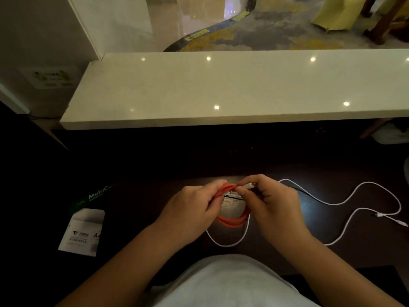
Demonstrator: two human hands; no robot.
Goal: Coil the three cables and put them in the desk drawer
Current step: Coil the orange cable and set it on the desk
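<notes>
An orange cable (pixel 232 221), wound into a few loops, hangs between my two hands above the dark desk (pixel 155 196). My left hand (pixel 192 209) grips the left side of the coil. My right hand (pixel 267 200) pinches its top, with a pale connector end sticking out by the thumb. A white cable (pixel 363 207) lies loose and uncoiled on the desk to the right, and one of its loops curves under the orange coil. A thin black cable (pixel 309 194) runs along the desk beside my right hand, mostly hidden. No drawer is visible.
A pale stone counter (pixel 221 89) rises behind the desk. A pack of A4 paper (pixel 81 231) and a green-labelled pack (pixel 97 193) sit at the left. A white object (pixel 391 134) stands at the far right. My white shirt fills the bottom.
</notes>
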